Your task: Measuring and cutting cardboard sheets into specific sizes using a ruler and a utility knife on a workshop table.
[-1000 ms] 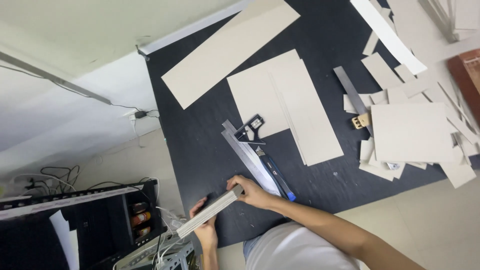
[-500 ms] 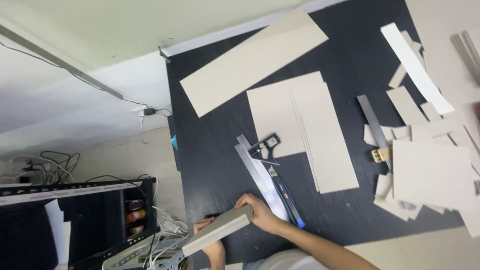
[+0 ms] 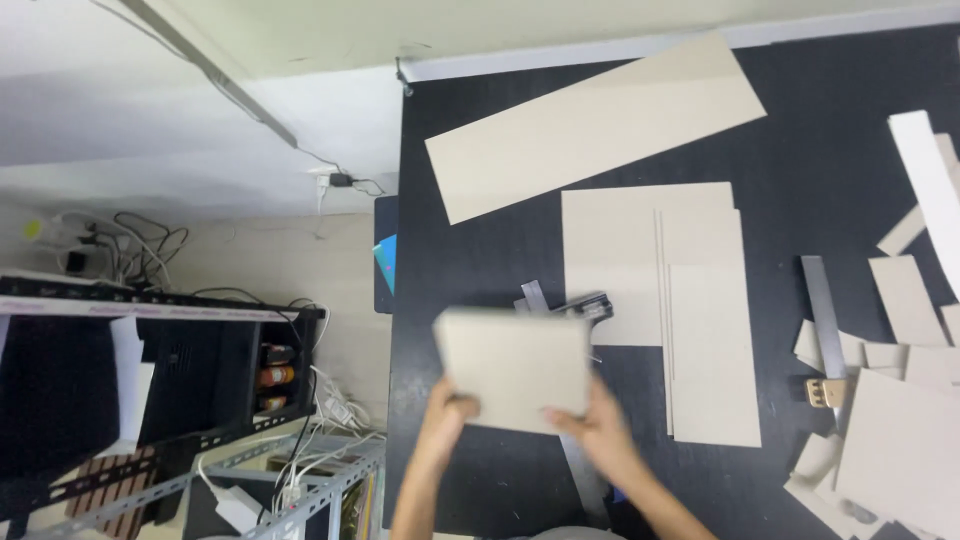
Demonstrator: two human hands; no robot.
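Left hand (image 3: 443, 422) and right hand (image 3: 597, 428) each grip a lower corner of a grey cardboard rectangle (image 3: 515, 369), held above the black table (image 3: 470, 260), over a metal ruler (image 3: 580, 470), left of stacked cardboard sheets (image 3: 690, 300)

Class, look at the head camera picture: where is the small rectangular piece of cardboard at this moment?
The small cardboard piece is low in the head view, held between the left hand and right hand, over the black table and a metal ruler.
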